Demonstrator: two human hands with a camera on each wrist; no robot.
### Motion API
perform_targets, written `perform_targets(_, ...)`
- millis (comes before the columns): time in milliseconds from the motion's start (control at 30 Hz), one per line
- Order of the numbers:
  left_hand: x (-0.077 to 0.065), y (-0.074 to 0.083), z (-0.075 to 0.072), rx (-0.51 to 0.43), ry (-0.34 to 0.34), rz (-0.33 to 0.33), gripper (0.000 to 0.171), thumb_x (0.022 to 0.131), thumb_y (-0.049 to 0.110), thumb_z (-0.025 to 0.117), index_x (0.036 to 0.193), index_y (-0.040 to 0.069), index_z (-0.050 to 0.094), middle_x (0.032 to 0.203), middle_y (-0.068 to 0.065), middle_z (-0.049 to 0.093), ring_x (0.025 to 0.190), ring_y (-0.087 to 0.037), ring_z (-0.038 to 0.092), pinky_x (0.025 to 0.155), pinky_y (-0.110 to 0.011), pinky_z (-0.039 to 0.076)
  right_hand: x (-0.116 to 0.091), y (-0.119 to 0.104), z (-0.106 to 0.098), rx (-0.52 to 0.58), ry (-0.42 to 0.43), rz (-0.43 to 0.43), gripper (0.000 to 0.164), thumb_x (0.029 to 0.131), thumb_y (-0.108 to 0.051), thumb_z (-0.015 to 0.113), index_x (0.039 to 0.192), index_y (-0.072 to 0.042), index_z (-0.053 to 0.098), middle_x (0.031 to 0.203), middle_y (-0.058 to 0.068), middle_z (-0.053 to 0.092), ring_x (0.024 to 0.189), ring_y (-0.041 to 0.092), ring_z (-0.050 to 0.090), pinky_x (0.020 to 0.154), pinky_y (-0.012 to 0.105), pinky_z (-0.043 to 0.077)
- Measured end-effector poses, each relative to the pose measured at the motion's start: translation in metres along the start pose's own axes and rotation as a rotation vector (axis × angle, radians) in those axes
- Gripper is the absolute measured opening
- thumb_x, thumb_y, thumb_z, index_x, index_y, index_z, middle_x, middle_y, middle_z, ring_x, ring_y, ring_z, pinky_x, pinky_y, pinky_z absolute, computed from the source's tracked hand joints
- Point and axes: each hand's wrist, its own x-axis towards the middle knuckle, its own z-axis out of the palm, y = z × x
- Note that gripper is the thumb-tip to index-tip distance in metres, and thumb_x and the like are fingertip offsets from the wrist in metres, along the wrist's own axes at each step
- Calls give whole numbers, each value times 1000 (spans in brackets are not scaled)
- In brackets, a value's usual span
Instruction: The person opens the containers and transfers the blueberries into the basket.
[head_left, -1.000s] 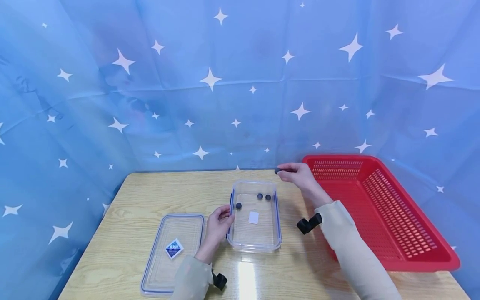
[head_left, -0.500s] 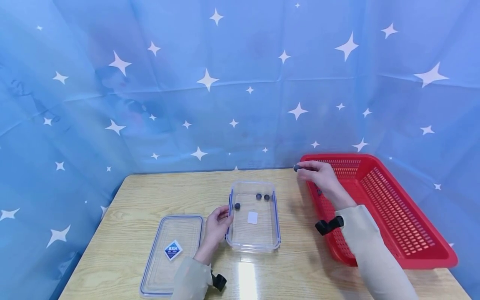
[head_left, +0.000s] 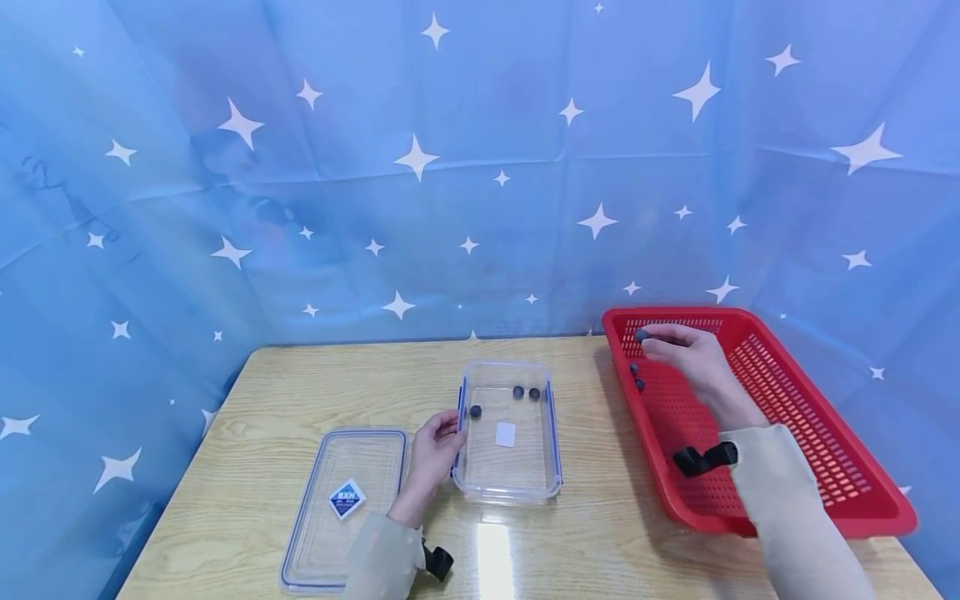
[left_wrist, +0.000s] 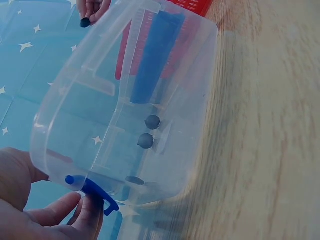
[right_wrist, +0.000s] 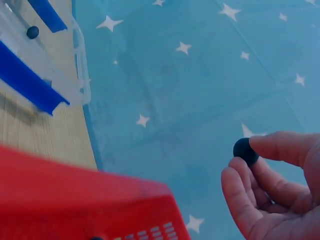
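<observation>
My right hand [head_left: 693, 358] is over the left back part of a red plastic basket [head_left: 806, 375], pinching a small dark blue ball [right_wrist: 245, 151] between thumb and fingertips. Two similar dark balls [head_left: 640, 384] lie inside the basket along its left wall. At the left rim of a clear lidless storage box [head_left: 517, 479], my left hand [head_left: 433, 457] grips the wall, with fingers around a blue side clip [left_wrist: 95, 192] in the left wrist view. Three dark balls [head_left: 534, 394] rest on the box floor, beside a white label [head_left: 506, 434].
A clear lid [head_left: 337, 554] with a blue seal and a blue diamond sticker [head_left: 347, 499] lies left of the box. All stand on a wooden table [head_left: 285, 383]. A blue star-patterned curtain [head_left: 480, 125] hangs behind its back edge. The basket's raised rim borders the right side.
My right hand has carried the dark ball rightward, from the table behind the box to over the basket. The two balls in the basket have come into view. My left hand stays at the box.
</observation>
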Motion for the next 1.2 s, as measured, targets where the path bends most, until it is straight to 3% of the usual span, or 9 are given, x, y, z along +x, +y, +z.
perform_targets(67,0,0,0,-6,-3,-4,35,83,-6,61,116,-15,53,109,-29,58,101,-37,58,85,-26,53,-2,3,-5,16,6,10,49,90,-26,63,126,4,52,97,-15,60,86,1,59,75,15,53)
perform_targets(267,-2,2,0,-30,-12,-11,35,83,-7,61,116,-16,52,110,-30,56,103,-39,56,85,-23,52,-6,16,-20,226,10,17,33,87,-18,67,116,-2,61,94,-11,66,83,2,64,73,15,54)
perform_targets(400,-7,17,0,-42,-20,-14,34,84,-9,58,115,-19,51,110,-34,54,104,-45,54,84,-23,53,-9,23,-31,334,18,21,19,87,-14,66,106,-10,67,92,-10,68,80,4,66,73,15,54)
perform_targets(567,-15,33,0,-37,-24,-13,34,84,-10,56,115,-20,49,111,-36,53,105,-48,52,85,-22,52,-13,31,-43,412,18,22,15,88,-9,64,102,-12,70,91,-8,69,79,5,67,72,17,55)
perform_targets(733,-17,36,0,-41,-24,-11,34,84,-10,57,115,-20,49,111,-35,53,105,-46,52,86,-23,52,-13,40,-52,456,17,56,15,88,-8,63,98,-16,71,91,-8,69,79,6,67,71,17,55)
perform_targets(1200,-16,34,0,-27,-20,-17,34,84,-9,57,116,-19,50,111,-34,54,103,-41,55,85,-22,52,-8,69,-69,396,-49,153,17,91,-11,60,93,-23,72,89,-11,68,79,5,67,70,16,54)
